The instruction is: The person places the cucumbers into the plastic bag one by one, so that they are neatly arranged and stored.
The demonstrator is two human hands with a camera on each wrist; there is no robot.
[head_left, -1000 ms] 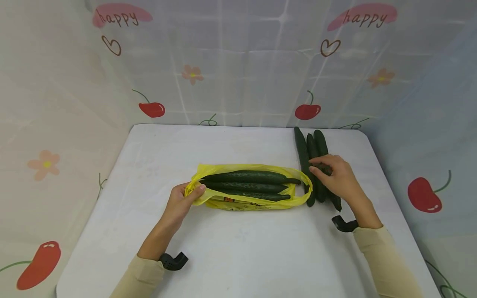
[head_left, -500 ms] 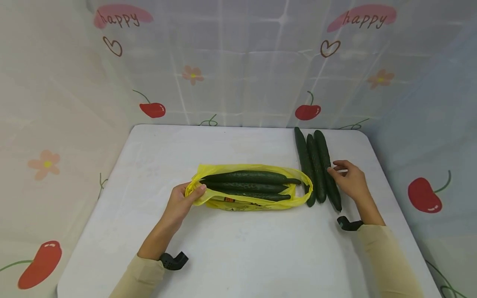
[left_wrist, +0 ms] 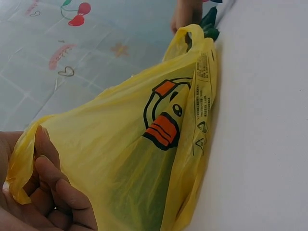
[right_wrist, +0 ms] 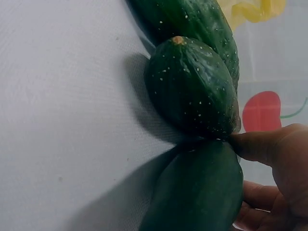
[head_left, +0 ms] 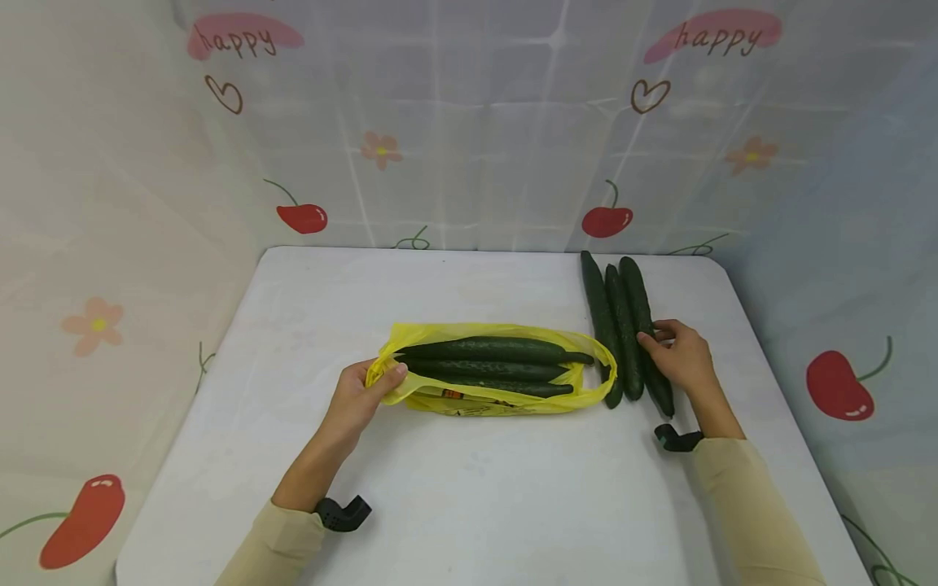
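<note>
My left hand [head_left: 359,396] holds the left end of a yellow plastic bag [left_wrist: 101,159], thumb over the rim. Inside the bag's stretched mouth lie three dark green cucumbers [head_left: 484,350] side by side, stalk ends to the right. Three more cucumbers lie on the table just right of the bag, and the bag's handle overlaps the left one [head_left: 597,297]. My right hand [head_left: 685,358] is at the rightmost cucumber [head_left: 635,285]. It grips that one across the middle, its thumb between it and the middle cucumber [right_wrist: 192,86]. The right fingers are partly hidden in the right wrist view.
Everything lies on a white table [head_left: 454,496] with rounded corners. A printed curtain [head_left: 484,163] with cherries and flowers hangs along the back and sides. A black wrist camera [head_left: 677,438] hangs below the right wrist, and another [head_left: 343,514] is on the left.
My right hand has moved right from above the loose cucumbers to the rightmost one, and its fingers have closed on it. The left hand and the bag stay in place.
</note>
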